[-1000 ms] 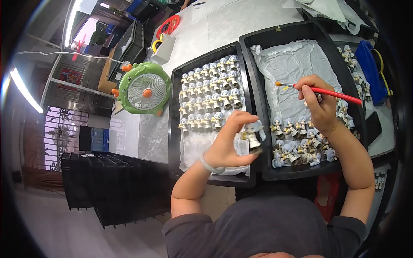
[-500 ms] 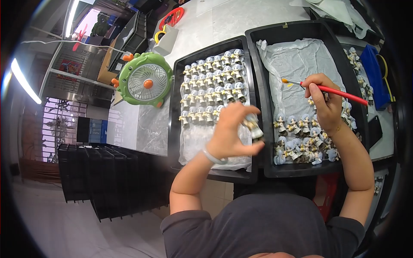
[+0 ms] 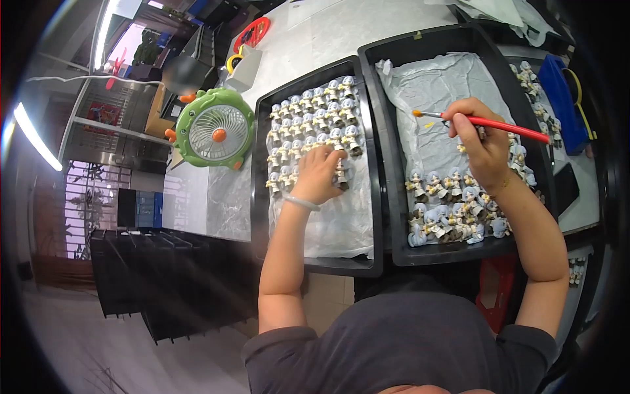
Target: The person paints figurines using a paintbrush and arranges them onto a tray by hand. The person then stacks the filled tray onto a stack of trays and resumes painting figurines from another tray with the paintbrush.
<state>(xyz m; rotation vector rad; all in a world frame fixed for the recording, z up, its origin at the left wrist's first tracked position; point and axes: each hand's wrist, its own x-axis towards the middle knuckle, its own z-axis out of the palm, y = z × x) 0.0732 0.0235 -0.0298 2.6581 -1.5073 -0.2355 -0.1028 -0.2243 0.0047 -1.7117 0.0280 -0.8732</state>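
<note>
My left hand [image 3: 316,176] is over the left black tray [image 3: 261,226], closed round a small figurine [image 3: 340,176] with pale hair at the end of the fourth row. Standing figurines [image 3: 319,118] fill the rows behind it, and thin white sheeting lines the tray. Over the right black tray [image 3: 387,157], my right hand [image 3: 484,146] grips a red-handled paintbrush [image 3: 505,125]. The brush's yellowish tip points left, above the crumpled liner. Several more figurines [image 3: 453,210] lie jumbled in that tray's near half, some partly behind my right hand and forearm.
A green fan [image 3: 215,128] stands left of the left tray. Behind it are a white holder [image 3: 244,71] and a red ring-shaped item [image 3: 252,34]. On the far right sit a blue bin [image 3: 563,105] and more figurines [image 3: 535,95]. Black crates [image 3: 174,276] are at lower left.
My left hand has carried the figurine left from near the tray's right edge to the fourth row. My right hand keeps the paintbrush in much the same pose. The whole view has shifted slightly.
</note>
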